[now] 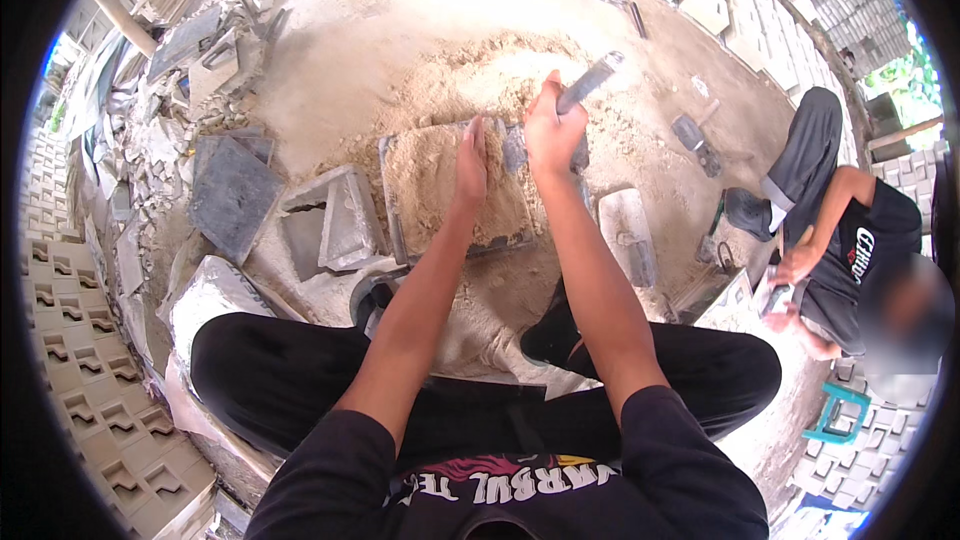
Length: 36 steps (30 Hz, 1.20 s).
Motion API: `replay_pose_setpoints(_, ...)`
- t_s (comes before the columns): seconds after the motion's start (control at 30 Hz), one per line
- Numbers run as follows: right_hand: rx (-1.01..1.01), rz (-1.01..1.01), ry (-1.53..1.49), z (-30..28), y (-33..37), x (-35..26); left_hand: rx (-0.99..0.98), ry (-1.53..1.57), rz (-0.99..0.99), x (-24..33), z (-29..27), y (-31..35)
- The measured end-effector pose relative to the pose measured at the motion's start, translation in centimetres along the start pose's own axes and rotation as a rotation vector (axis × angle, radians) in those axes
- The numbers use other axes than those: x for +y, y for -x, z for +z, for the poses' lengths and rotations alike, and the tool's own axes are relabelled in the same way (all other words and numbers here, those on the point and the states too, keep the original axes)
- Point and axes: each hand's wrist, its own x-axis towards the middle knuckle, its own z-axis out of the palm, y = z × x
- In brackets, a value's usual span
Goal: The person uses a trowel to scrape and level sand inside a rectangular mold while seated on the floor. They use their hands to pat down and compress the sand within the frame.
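A square mould with a thin dark rim lies in front of me, filled with loose tan sand mix. My left hand rests edge-down on the mix, its fingers stretched out and holding nothing. At the mould's right side, my right hand is closed around a hand tool with a grey tubular handle. That handle points up and away to the right. A dark flat part shows beside the fist, but the hand hides most of the tool's working end. More loose mix lies heaped beyond the mould.
Left of the mould stand a hollow grey concrete block and a dark slab, with rubble beyond. A pale oblong float lies to the right. Another person sits at the far right, near a green stool. Stacked blocks line the back.
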Motion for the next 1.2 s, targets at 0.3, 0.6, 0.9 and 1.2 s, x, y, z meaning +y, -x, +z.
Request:
replay_pose_setpoints(0.3,-0.078,-0.031,0.211,1.0,0.3,-1.8,0.104,-0.047,-0.002,2.3,-0.5,3.3)
replay_pose_setpoints(0.6,-0.042,-0.029,0.228,-2.5,4.3,-0.4,0.027,-1.266,0.185,2.0,0.1,4.4)
replay_pose_setpoints(0.9,-0.251,0.198,0.174,-9.5,0.5,-3.6,0.177,-1.764,0.167,2.7,-3.3,0.5)
replay_pose_setpoints(1.2,-0.309,0.228,0.477,-20.4,-0.9,-11.5,-0.37,-1.757,0.131,1.8,0.8,0.7)
